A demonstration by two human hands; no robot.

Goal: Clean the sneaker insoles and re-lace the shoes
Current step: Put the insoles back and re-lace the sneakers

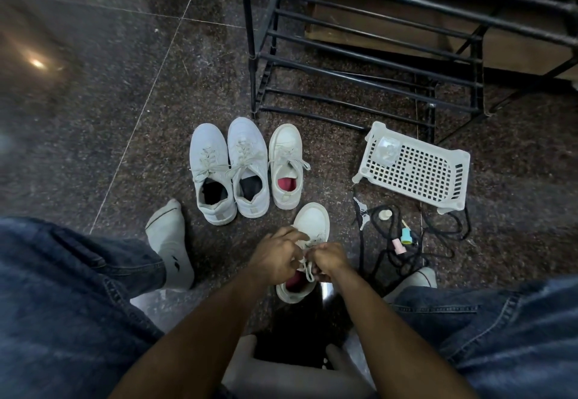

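Note:
A white sneaker (312, 220) with a red insole lies on the dark stone floor between my legs, toe pointing away. My left hand (275, 258) and my right hand (328, 261) both pinch its white lace (309, 270) over the tongue. Its mate (286, 148), laced and also showing a red insole, stands just beyond. Left of that stands a pair of pale grey-white laced sneakers (231, 167) with dark insoles.
A white perforated plastic basket (416, 167) lies at the right, with black cords (406, 254) and small pink and teal bottles (403, 239) beside it. A black metal shoe rack (359, 63) stands behind. My socked feet (172, 242) and jeans flank the shoe.

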